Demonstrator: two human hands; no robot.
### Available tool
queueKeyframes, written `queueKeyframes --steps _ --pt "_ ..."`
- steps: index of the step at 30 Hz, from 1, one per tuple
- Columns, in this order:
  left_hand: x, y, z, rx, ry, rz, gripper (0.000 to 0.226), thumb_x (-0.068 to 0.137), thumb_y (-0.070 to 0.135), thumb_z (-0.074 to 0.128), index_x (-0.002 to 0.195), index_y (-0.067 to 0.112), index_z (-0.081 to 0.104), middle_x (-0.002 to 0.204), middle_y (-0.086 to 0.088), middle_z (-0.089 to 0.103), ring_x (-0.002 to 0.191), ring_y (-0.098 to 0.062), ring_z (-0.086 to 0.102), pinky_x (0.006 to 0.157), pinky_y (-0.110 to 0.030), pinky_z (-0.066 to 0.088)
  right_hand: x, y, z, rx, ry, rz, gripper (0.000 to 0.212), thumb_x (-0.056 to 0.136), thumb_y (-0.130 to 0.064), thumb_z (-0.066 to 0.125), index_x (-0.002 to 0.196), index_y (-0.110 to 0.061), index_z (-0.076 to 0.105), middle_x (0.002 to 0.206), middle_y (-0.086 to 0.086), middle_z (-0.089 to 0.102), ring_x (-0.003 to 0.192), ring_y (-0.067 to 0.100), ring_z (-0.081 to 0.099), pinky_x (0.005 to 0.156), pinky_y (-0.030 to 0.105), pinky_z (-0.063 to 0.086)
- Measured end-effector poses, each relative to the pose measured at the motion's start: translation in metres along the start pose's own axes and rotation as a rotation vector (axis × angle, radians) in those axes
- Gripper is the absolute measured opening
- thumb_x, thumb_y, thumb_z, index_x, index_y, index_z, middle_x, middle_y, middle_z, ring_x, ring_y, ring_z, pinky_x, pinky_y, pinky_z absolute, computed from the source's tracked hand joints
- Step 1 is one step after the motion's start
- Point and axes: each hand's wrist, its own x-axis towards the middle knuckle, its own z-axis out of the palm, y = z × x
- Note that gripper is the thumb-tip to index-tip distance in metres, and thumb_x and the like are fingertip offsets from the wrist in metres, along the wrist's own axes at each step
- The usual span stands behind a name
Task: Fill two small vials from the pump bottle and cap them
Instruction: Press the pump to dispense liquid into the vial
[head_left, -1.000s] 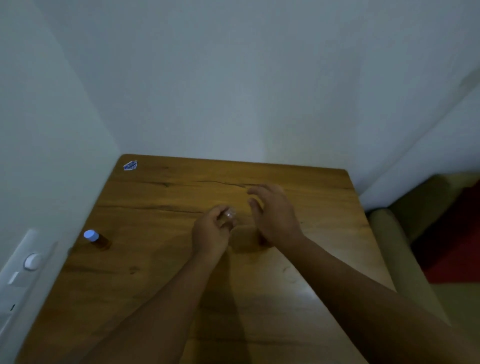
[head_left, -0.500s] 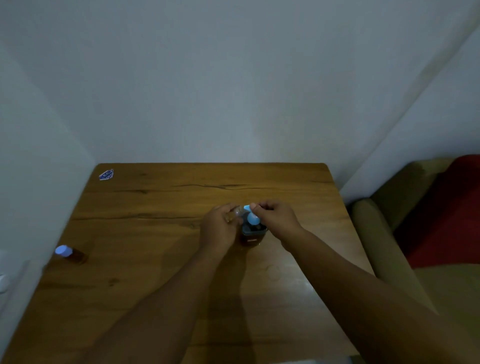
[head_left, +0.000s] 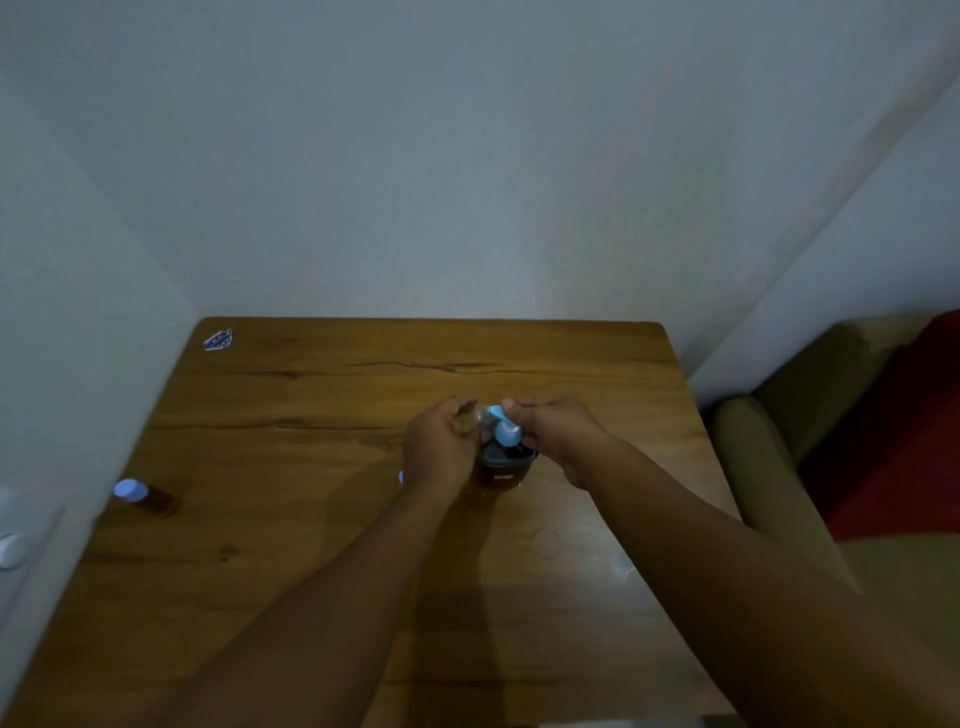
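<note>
A dark pump bottle (head_left: 506, 467) with a light blue pump head (head_left: 506, 432) stands at the middle of the wooden table (head_left: 291, 545). My left hand (head_left: 441, 449) pinches a small clear vial (head_left: 480, 415) and holds it against the pump's nozzle. My right hand (head_left: 563, 434) is curled round the pump head, fingertips on the nozzle. A second vial with brown liquid and a light blue cap (head_left: 143, 493) lies on its side at the table's left edge. A small blue cap (head_left: 400, 476) peeks out beside my left wrist.
White walls close in the table at the back and left, with a switch plate (head_left: 15, 540) on the left wall. A small blue sticker (head_left: 218, 340) is on the far left corner. A sofa with a red cushion (head_left: 893, 441) stands to the right.
My right hand came down from hovering open over the bottle and closed on the pump head. My left hand brought the vial up to the nozzle. The view shifted right.
</note>
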Motion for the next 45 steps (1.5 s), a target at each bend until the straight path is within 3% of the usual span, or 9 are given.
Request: queueKeyframes --steps 5,13,17,21,28,31,36,41,45 --pt "-0.001 -0.002 -0.001 -0.012 0.006 -0.02 0.044 0.077 0.016 0.083 0.118 0.023 0.071 0.119 0.005 0.071 0.106 -0.008 0.063 0.078 -0.012 0.042 0.004 0.003 -0.001 -0.007 -0.02 0.04 0.042 0.091 -0.033 0.076 0.126 -0.012 0.069 0.133 0.012 0.066 0.121 0.026 0.062 0.109 0.044 0.051" --pt "0.002 -0.001 -0.002 -0.049 -0.013 -0.034 0.04 0.076 0.013 0.083 0.113 0.023 0.074 0.114 0.006 0.073 0.101 -0.006 0.065 0.082 -0.017 0.05 0.006 0.003 -0.003 -0.058 -0.024 0.054 0.048 0.091 -0.037 0.075 0.13 -0.011 0.067 0.134 0.011 0.066 0.12 0.025 0.062 0.11 0.045 0.049" --pt "0.003 -0.001 -0.001 -0.028 -0.003 -0.038 0.042 0.075 0.012 0.084 0.114 0.023 0.073 0.114 0.008 0.072 0.093 0.004 0.058 0.074 -0.005 0.04 0.009 0.003 -0.001 -0.126 -0.003 0.059 0.053 0.092 -0.042 0.073 0.134 -0.011 0.065 0.135 0.01 0.065 0.124 0.028 0.059 0.111 0.05 0.046" --pt "0.003 0.0 0.0 -0.047 -0.012 -0.048 0.042 0.075 0.01 0.084 0.114 0.021 0.073 0.115 0.004 0.073 0.099 -0.003 0.062 0.088 -0.022 0.053 0.01 0.002 -0.003 -0.124 -0.02 0.06 0.054 0.092 -0.042 0.073 0.134 -0.009 0.065 0.134 0.01 0.065 0.122 0.026 0.061 0.111 0.048 0.048" --pt "0.003 -0.001 0.001 -0.011 -0.003 -0.057 0.038 0.076 0.013 0.083 0.112 0.022 0.074 0.114 0.006 0.073 0.094 0.0 0.059 0.073 -0.008 0.042 0.008 0.001 -0.006 -0.095 -0.043 0.071 0.052 0.088 -0.04 0.078 0.127 -0.006 0.067 0.122 0.007 0.068 0.108 0.019 0.066 0.106 0.044 0.053" --pt "0.004 -0.001 0.001 -0.012 0.003 -0.054 0.038 0.074 0.014 0.085 0.11 0.021 0.075 0.111 0.006 0.074 0.091 0.0 0.061 0.07 -0.004 0.04 0.011 -0.002 -0.004 -0.131 -0.031 0.046 0.046 0.091 -0.037 0.075 0.122 -0.004 0.069 0.12 0.012 0.07 0.105 0.024 0.067 0.105 0.045 0.054" --pt "0.005 0.001 -0.001 0.011 0.003 -0.038 0.04 0.072 0.015 0.086 0.11 0.023 0.075 0.111 0.005 0.074 0.093 -0.001 0.06 0.079 -0.016 0.046 0.013 -0.006 -0.003 -0.187 -0.018 0.046 0.047 0.091 -0.038 0.075 0.124 -0.005 0.069 0.118 0.01 0.069 0.105 0.022 0.066 0.103 0.045 0.055" --pt "0.004 0.001 -0.002 0.001 0.013 -0.028 0.038 0.073 0.014 0.086 0.109 0.022 0.076 0.109 0.005 0.075 0.089 0.0 0.06 0.071 -0.007 0.041 0.011 -0.002 -0.005 -0.129 -0.034 0.062 0.049 0.088 -0.039 0.078 0.121 -0.004 0.069 0.119 0.01 0.07 0.108 0.023 0.067 0.103 0.044 0.055" --pt "0.004 -0.001 0.0 -0.027 0.007 -0.042 0.038 0.073 0.012 0.085 0.108 0.021 0.076 0.109 0.006 0.074 0.096 -0.005 0.066 0.085 -0.025 0.055 0.013 -0.003 -0.002 -0.217 0.002 0.019 0.043 0.091 -0.039 0.075 0.119 -0.007 0.07 0.111 0.008 0.07 0.104 0.023 0.067 0.102 0.045 0.055"
